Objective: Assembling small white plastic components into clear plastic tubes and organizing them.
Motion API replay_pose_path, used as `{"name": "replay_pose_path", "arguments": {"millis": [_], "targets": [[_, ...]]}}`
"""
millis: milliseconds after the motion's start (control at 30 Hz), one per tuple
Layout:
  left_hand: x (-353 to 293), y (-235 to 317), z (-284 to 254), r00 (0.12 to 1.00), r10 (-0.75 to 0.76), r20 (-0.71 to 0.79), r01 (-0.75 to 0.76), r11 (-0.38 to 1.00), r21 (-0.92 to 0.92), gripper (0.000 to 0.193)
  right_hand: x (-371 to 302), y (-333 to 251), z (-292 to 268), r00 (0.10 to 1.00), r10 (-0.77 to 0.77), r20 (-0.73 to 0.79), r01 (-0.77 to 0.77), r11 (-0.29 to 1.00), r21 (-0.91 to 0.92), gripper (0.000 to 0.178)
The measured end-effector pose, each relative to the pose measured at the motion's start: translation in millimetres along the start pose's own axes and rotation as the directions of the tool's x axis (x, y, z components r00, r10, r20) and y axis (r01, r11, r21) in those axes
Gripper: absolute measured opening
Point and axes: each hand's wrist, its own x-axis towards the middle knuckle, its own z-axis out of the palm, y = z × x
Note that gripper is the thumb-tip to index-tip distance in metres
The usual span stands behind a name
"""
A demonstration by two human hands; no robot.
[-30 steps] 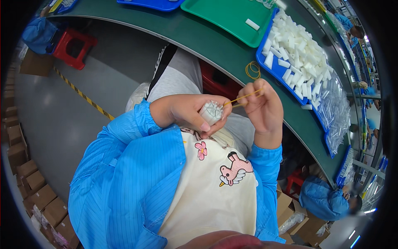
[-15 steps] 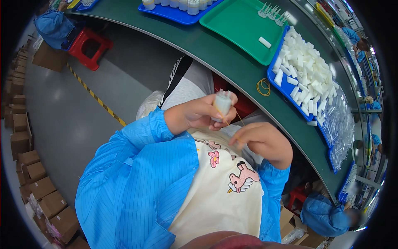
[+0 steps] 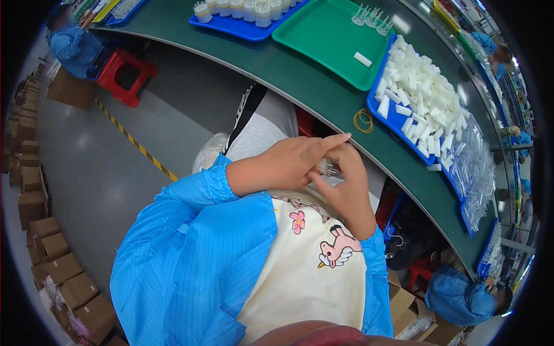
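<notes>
My left hand [image 3: 283, 164] and my right hand [image 3: 353, 187] meet in front of my body, above my lap. Between them is a small bundle of clear and white plastic tube pieces [image 3: 328, 168], mostly covered by my fingers. The left hand is closed round one side of it, its back toward me. My right thumb and fingers curve round the other end. Whether the rubber band is fully round the bundle is hidden. On the table edge beyond lie loose yellow rubber bands [image 3: 363, 121].
A green tray [image 3: 323, 43] holds several clear stemmed pieces and one white block. Left of it, a blue tray [image 3: 231, 26] carries banded white bundles. White foam-like blocks [image 3: 421, 92] and clear tubes [image 3: 474, 173] fill trays at right. Co-workers sit at both sides; a red stool [image 3: 124, 75] stands left.
The right hand has moved up and left from pulling a stretched rubber band to close round the bundle. The bundle has tipped from upright and is now mostly covered.
</notes>
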Motion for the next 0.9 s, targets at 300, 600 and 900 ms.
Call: {"name": "replay_pose_path", "arguments": {"millis": [300, 600, 900], "targets": [[15, -73, -110, 0.848, -0.274, -0.454, 0.255, 0.961, -0.104, 0.049, -40, 39, -51, 0.872, 0.236, -0.429, 0.044, 0.834, 0.55, 0.003], [40, -190, -236, 0.707, 0.171, -0.687, 0.612, 0.338, 0.715, 0.052, -62, 53, -64, 0.764, 0.341, -0.548, 0.041, 0.822, 0.568, 0.009], [71, -150, -205, 0.623, 0.171, -0.764, 0.639, 0.452, 0.622, 0.077, -74, 60, -72, 0.708, 0.415, -0.572, 0.049, 0.779, 0.625, 0.011]]}}
